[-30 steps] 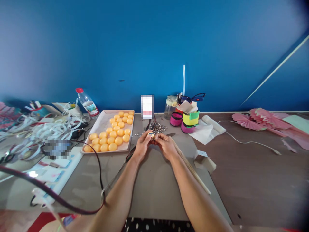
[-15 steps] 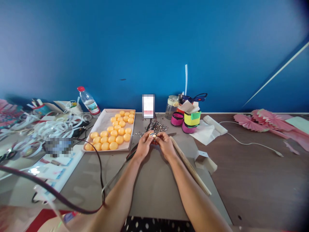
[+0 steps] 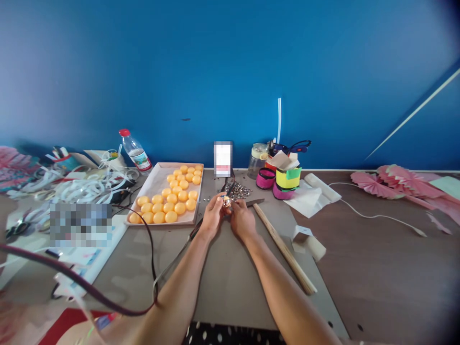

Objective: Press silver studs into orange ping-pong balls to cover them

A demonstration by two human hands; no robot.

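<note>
My left hand [image 3: 212, 216] and my right hand [image 3: 242, 218] meet at the middle of the table, fingers pinched together on a small round shiny piece [image 3: 226, 201]. Just behind them lies a heap of small silvery bits [image 3: 237, 189]. A hammer with a long wooden handle [image 3: 283, 248] lies to the right of my right hand, its dark head beside my fingers. To the left of my left hand stands a tray [image 3: 153, 182] with several orange domed pieces [image 3: 168, 206].
Pink and yellow tape rolls [image 3: 283, 181], a jar [image 3: 257, 159] and a plastic bottle [image 3: 134, 151] stand by the blue wall. White strips [image 3: 75, 189] and dark cables [image 3: 143, 249] crowd the left. Pink paper fans [image 3: 391, 182] and a white cord [image 3: 377, 213] lie right.
My hands have stayed together on the small piece and drifted slightly away from me. The view has shifted a little, so the hammer handle shows more fully.
</note>
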